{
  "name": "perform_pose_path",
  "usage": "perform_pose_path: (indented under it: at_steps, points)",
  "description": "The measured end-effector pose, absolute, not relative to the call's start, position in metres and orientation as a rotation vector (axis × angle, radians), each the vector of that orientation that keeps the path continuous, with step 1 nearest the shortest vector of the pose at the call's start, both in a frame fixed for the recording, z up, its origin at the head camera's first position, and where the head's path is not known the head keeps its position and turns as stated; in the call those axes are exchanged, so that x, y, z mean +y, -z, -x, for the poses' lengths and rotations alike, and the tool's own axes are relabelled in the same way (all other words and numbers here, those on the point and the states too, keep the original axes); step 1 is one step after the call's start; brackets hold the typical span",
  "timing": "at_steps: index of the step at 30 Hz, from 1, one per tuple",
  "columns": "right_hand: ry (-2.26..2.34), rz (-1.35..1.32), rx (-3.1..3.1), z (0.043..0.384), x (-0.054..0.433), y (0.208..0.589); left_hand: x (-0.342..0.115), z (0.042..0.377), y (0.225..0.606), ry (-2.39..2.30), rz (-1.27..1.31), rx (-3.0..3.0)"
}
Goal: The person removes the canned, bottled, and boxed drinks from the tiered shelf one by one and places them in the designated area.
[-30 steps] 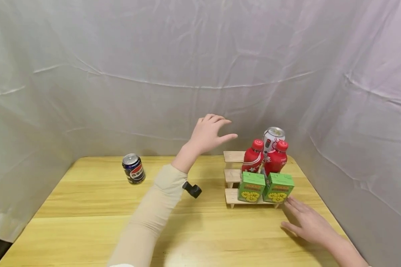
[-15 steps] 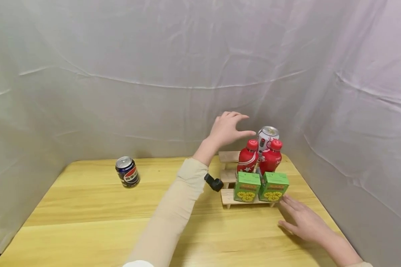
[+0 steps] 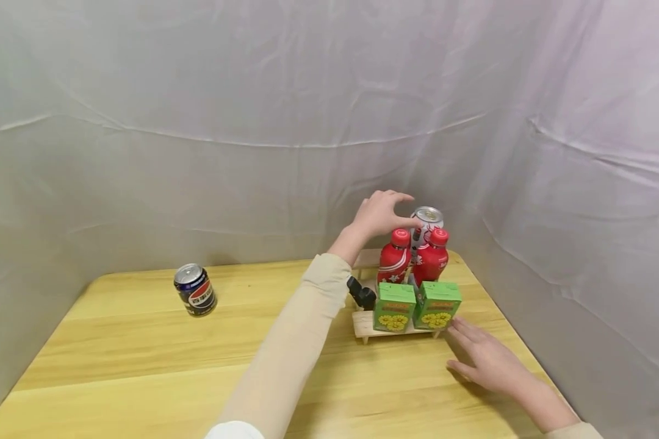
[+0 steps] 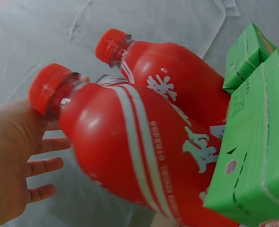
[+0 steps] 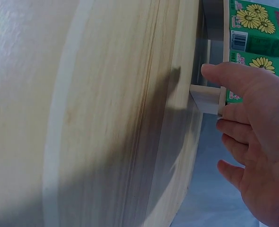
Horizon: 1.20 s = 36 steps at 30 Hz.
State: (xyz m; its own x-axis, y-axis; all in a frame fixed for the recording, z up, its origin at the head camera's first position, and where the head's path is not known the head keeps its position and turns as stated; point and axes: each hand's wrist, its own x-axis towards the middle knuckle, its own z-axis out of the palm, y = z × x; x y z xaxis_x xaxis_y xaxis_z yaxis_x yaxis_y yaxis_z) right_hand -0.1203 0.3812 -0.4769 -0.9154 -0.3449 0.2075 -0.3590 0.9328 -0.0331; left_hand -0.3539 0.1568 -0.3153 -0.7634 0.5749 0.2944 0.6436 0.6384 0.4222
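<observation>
A three-step wooden rack (image 3: 364, 324) carries the drinks. On its top step stands a white can (image 3: 431, 216), partly behind two red bottles (image 3: 393, 261). My left hand (image 3: 378, 213) reaches over the back of the rack, thumb and fingers spread apart at the can's left side. In the left wrist view its fingers extend behind the cap of the nearer red bottle (image 4: 125, 137). Two green drink cartons (image 3: 394, 309) fill the lowest step. My right hand (image 3: 486, 360) has its fingers extended, fingertips right at the rack's front right corner, beside the right carton (image 5: 255, 28).
A dark blue Pepsi can (image 3: 195, 291) stands on the left of the wooden table (image 3: 143, 360). Grey cloth (image 3: 241, 183) hangs behind and at both sides. A black camera mount (image 3: 362, 295) on the left wrist overlaps the rack's left side.
My left hand has moved right, from left of the rack to the white can. My right hand stays by the rack's corner. The head view has shifted a little to the right.
</observation>
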Motion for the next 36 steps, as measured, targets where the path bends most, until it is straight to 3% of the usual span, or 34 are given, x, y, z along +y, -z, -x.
perform_pose_path:
  at_steps: [9, 24, 36]
  points:
    - [-0.102, -0.536, -2.890, 0.123, 0.375, 0.478, 0.163, 0.363, 0.329, 1.060, 1.072, -2.767]
    - [-0.122, -0.553, -2.871, 0.122, 0.369, 0.480, 0.168, 0.372, 0.348, 1.135, 1.162, -2.786]
    - [-0.110, -0.563, -2.853, 0.124, 0.370, 0.480, 0.162, 0.373, 0.351, 0.928, 1.059, -2.650]
